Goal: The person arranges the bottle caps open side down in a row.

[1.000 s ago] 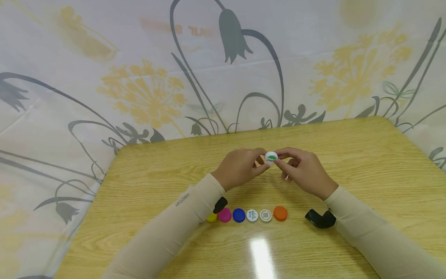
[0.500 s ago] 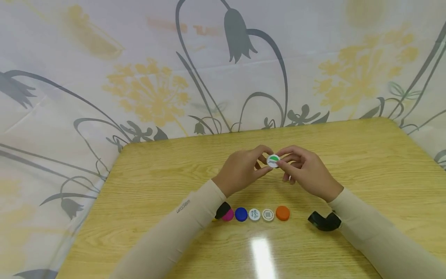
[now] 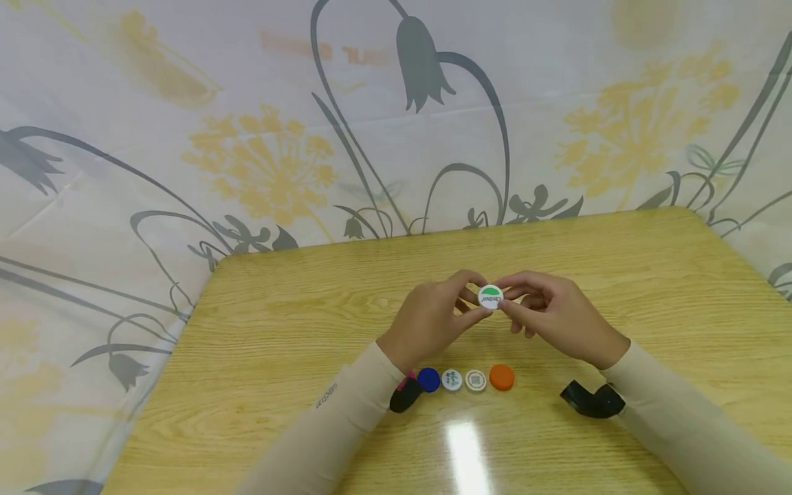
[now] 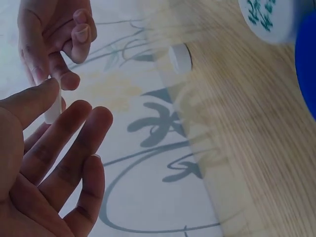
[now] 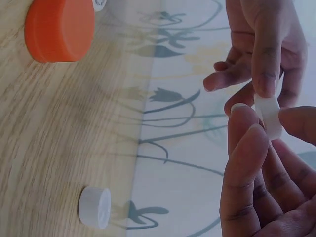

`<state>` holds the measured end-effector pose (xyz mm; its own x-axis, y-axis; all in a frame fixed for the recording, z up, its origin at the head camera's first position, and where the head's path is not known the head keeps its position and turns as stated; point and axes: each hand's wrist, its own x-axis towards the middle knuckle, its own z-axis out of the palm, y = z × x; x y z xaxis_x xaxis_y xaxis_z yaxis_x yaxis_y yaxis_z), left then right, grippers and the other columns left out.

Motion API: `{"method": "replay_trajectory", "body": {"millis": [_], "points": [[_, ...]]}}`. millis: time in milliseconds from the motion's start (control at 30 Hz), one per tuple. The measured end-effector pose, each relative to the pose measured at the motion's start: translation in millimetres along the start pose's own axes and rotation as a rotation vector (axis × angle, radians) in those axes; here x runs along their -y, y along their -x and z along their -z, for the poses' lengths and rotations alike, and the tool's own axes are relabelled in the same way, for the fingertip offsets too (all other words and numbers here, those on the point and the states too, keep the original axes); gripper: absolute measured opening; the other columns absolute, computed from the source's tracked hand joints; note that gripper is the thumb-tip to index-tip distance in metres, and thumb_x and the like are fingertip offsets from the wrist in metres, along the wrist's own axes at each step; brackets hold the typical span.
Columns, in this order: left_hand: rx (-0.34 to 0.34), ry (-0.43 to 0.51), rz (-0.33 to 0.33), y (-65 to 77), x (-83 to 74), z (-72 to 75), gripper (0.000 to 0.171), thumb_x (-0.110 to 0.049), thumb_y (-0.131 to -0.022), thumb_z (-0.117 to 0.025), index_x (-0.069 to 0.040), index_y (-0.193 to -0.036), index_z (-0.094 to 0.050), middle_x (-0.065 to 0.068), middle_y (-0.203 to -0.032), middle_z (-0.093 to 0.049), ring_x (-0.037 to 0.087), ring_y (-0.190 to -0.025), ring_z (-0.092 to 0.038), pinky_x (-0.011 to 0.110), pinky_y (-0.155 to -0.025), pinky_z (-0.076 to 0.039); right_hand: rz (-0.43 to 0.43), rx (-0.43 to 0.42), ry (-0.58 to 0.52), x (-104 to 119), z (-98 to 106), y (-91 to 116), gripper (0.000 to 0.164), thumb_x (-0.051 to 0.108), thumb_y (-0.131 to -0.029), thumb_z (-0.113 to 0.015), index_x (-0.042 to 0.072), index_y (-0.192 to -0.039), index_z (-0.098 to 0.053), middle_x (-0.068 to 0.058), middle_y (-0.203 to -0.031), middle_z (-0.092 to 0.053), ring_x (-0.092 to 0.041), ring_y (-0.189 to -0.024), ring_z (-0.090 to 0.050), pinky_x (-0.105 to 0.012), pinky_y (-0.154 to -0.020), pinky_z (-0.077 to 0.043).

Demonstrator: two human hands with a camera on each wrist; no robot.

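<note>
Both hands are raised over the table, facing each other with one small white bottle cap (image 3: 491,297) between them. Its top, printed in green with dark lettering, faces the head camera. My left hand (image 3: 427,320) pinches the cap's left side with thumb and fingers. From the other side, my right hand (image 3: 553,316) pinches it between thumb and index finger. In the right wrist view the white cap (image 5: 268,117) appears edge-on, with fingers of both hands on it. Another white cap (image 5: 95,207) sits on the table below; the hands hide it in the head view.
Nearer the body is a row of caps: magenta (image 3: 405,379), partly hidden by the left wrist, blue (image 3: 428,379), two printed white caps (image 3: 452,380) and an orange cap (image 3: 502,377). A black wrist mount (image 3: 592,399) hangs by the right sleeve. Patterned cloth (image 3: 371,137) stands behind the table.
Both hands have shifted slightly right and toward the body with the cap. The cap's printed top has tilted up into fuller view. The left wrist now covers the yellow cap and most of the magenta one.
</note>
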<state>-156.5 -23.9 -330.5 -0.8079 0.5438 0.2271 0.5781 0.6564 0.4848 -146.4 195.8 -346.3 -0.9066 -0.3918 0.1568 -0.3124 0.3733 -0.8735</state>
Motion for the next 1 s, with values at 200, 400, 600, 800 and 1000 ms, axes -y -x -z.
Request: {"method": "replay_trajectory", "body": {"millis": [200, 400, 600, 800, 1000], "points": [[0.011, 0.014, 0.018, 6.8, -6.0, -6.3, 0.035, -0.037, -0.095, -0.068, -0.019, -0.124, -0.060, -0.005, -0.100, -0.078, 0.003, -0.087, -0.072, 0.011, -0.067, -0.050, 0.055, 0.010, 0.021, -1.8, 1.5, 11.1, 0.027, 0.011, -0.097, -0.065, 0.009, -0.124, -0.065, -0.009, -0.087, -0.072, -0.019, -0.063, -0.067, -0.031, -0.055, -0.054], [0.039, 0.040, 0.020, 11.1, -11.7, -12.7, 0.033, -0.036, -0.095, -0.068, -0.021, -0.123, -0.061, -0.005, -0.099, -0.078, 0.001, -0.085, -0.072, 0.010, -0.068, -0.050, 0.073, 0.029, 0.028, -6.9, 2.3, 22.5, 0.029, 0.009, -0.096, -0.067, 0.010, -0.124, -0.065, -0.006, -0.082, -0.071, -0.018, -0.062, -0.066, -0.030, -0.054, -0.053], [0.101, 0.050, 0.036, 9.4, -20.2, -21.7, 0.034, -0.035, -0.095, -0.070, -0.018, -0.122, -0.061, -0.006, -0.099, -0.078, -0.003, -0.082, -0.070, 0.008, -0.066, -0.047, 0.071, 0.057, 0.041, -16.1, 8.4, 32.8, 0.029, 0.007, -0.095, -0.068, 0.011, -0.123, -0.064, -0.008, -0.078, -0.070, -0.018, -0.060, -0.064, -0.030, -0.052, -0.052], [0.124, -0.013, 0.008, 6.2, -29.6, -30.7, 0.031, -0.035, -0.094, -0.071, -0.017, -0.118, -0.063, -0.009, -0.095, -0.077, -0.006, -0.074, -0.066, 0.005, -0.061, -0.041, 0.070, 0.101, 0.053, -25.0, 16.3, 40.7, 0.028, 0.006, -0.094, -0.068, 0.014, -0.121, -0.065, -0.006, -0.081, -0.069, -0.017, -0.060, -0.062, -0.029, -0.052, -0.050], [0.070, -0.105, -0.030, 8.2, -29.2, -42.2, 0.028, -0.040, -0.094, -0.070, -0.019, -0.112, -0.066, -0.012, -0.092, -0.077, -0.005, -0.078, -0.069, 0.006, -0.066, -0.039, 0.104, 0.150, 0.077, -31.0, 19.4, 41.1, 0.027, 0.006, -0.093, -0.069, 0.017, -0.118, -0.066, 0.000, -0.091, -0.071, -0.014, -0.064, -0.065, -0.027, -0.055, -0.052]]}}
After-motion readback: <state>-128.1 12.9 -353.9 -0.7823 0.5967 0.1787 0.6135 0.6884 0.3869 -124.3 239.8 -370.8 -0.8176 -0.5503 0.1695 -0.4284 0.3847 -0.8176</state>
